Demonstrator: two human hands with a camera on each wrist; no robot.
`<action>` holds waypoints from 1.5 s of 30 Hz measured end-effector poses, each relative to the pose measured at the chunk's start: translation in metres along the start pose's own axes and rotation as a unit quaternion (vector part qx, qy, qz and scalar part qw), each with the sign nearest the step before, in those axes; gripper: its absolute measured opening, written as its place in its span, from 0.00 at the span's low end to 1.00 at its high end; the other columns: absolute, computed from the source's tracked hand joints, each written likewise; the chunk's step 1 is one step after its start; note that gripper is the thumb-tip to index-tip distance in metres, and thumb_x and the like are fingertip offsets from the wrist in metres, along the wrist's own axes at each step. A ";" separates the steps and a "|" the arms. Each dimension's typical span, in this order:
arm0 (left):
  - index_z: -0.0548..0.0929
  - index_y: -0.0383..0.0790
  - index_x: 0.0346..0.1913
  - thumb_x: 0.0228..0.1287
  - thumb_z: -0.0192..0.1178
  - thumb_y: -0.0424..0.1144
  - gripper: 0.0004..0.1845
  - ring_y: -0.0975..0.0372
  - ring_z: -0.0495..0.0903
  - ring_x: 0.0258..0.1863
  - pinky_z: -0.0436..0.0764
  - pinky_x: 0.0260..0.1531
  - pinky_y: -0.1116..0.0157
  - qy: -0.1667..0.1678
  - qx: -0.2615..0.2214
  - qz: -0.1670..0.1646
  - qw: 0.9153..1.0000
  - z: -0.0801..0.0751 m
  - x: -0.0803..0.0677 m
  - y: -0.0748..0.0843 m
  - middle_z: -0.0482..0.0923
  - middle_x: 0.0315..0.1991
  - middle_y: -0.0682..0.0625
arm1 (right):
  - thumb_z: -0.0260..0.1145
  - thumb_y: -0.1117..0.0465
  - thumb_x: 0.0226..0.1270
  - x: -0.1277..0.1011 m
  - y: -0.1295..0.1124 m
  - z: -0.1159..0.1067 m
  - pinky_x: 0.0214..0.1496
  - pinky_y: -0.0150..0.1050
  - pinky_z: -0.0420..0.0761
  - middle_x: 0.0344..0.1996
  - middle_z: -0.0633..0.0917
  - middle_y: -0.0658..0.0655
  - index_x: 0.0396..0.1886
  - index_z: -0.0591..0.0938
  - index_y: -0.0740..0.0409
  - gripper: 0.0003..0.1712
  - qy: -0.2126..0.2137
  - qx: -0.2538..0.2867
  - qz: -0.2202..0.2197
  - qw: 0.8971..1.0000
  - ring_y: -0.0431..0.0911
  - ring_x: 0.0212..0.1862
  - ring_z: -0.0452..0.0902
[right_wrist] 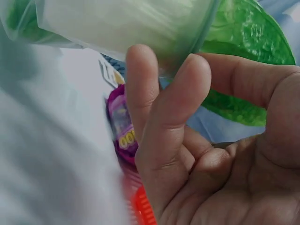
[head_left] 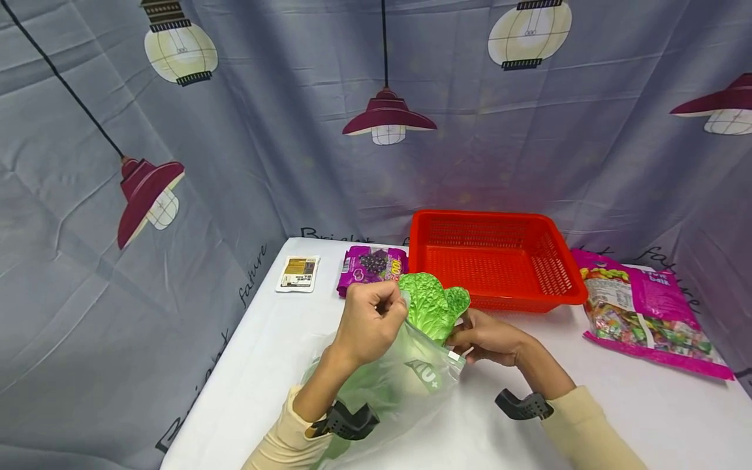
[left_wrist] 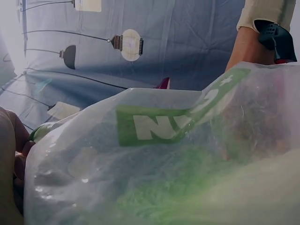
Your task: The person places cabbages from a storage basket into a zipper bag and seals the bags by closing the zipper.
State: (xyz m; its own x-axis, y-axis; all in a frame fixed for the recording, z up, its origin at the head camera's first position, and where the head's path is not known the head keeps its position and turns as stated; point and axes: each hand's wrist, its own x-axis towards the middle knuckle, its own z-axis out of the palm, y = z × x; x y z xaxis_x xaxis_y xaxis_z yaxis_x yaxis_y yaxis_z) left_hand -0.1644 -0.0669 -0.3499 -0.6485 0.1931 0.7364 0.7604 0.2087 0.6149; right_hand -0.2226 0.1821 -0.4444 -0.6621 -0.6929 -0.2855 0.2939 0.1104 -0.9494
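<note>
A translucent slider zip bag (head_left: 405,385) with a green printed label stands tilted over the white table. Bright green leaves of a cabbage (head_left: 431,303) stick out of its mouth, and more green and pale shapes show through the plastic. My left hand (head_left: 373,320) grips one end of the bag's mouth, fingers curled. At the other end, close to the white slider, my right hand (head_left: 487,336) pinches the bag's edge between thumb and index finger; its other fingers (right_wrist: 143,77) are bent below. The left wrist view is mostly filled by the bag (left_wrist: 154,164).
Behind the hands stands a red plastic basket (head_left: 493,261). A purple grape-printed packet (head_left: 371,264) lies at its left, with a small white packet (head_left: 297,273) farther left. A large pink candy bag (head_left: 652,313) lies at the right. Grey curtain (head_left: 282,130) surrounds the table.
</note>
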 end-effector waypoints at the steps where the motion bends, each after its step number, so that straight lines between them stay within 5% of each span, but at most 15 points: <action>1: 0.63 0.46 0.13 0.50 0.50 0.28 0.14 0.70 0.55 0.14 0.53 0.13 0.73 0.000 0.001 0.000 1.000 0.000 0.000 0.000 0.58 0.11 0.58 | 0.63 0.68 0.63 0.001 0.002 0.001 0.25 0.32 0.79 0.34 0.84 0.59 0.61 0.62 0.68 0.30 -0.003 0.007 0.000 1.000 0.45 0.31 0.81; 6: 0.63 0.46 0.13 0.51 0.50 0.28 0.15 0.70 0.54 0.13 0.53 0.13 0.73 -0.001 -0.001 0.001 1.000 -0.001 0.000 0.001 0.58 0.11 0.58 | 0.62 0.66 0.65 0.003 0.002 0.003 0.26 0.33 0.80 0.38 0.84 0.60 0.66 0.54 0.70 0.36 -0.020 0.032 -0.010 0.999 0.46 0.33 0.82; 12: 0.65 0.46 0.13 0.50 0.50 0.29 0.14 0.71 0.56 0.14 0.54 0.14 0.74 -0.019 -0.015 -0.001 1.000 0.004 -0.001 0.003 0.60 0.12 0.58 | 0.63 0.73 0.57 0.004 -0.003 0.018 0.28 0.34 0.82 0.33 0.81 0.61 0.54 0.67 0.69 0.25 -0.025 0.037 -0.012 0.999 0.46 0.30 0.81; 22: 0.64 0.46 0.13 0.50 0.50 0.29 0.14 0.70 0.55 0.14 0.54 0.14 0.72 -0.016 -0.022 -0.001 1.000 -0.001 0.000 0.005 0.59 0.12 0.58 | 0.62 0.76 0.54 -0.003 -0.005 0.030 0.29 0.32 0.80 0.31 0.78 0.62 0.51 0.66 0.71 0.24 0.027 0.048 -0.022 0.998 0.44 0.25 0.76; 33: 0.63 0.45 0.14 0.53 0.50 0.29 0.14 0.67 0.54 0.12 0.52 0.12 0.69 0.031 -0.033 0.012 0.999 -0.021 0.008 0.007 0.57 0.11 0.57 | 0.54 0.77 0.59 -0.039 -0.044 0.035 0.25 0.30 0.76 0.23 0.76 0.52 0.62 0.56 0.63 0.32 0.060 0.047 -0.146 0.986 0.43 0.23 0.74; 45: 0.62 0.44 0.13 0.51 0.49 0.29 0.14 0.67 0.52 0.12 0.50 0.12 0.69 0.043 -0.027 0.042 0.998 -0.032 0.018 0.022 0.55 0.11 0.56 | 0.52 0.79 0.65 -0.085 -0.087 0.043 0.24 0.35 0.76 0.29 0.80 0.55 0.61 0.63 0.56 0.27 0.088 -0.012 -0.260 0.961 0.46 0.22 0.73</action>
State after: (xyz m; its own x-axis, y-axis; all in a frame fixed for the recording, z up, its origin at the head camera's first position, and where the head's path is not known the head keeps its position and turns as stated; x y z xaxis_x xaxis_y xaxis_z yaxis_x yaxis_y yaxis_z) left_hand -0.1581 -0.0895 -0.3145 -0.5784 0.1243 0.8062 0.8145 0.1436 0.5621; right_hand -0.1629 0.2007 -0.3317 -0.8227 -0.5268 0.2138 -0.1237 -0.2011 -0.9717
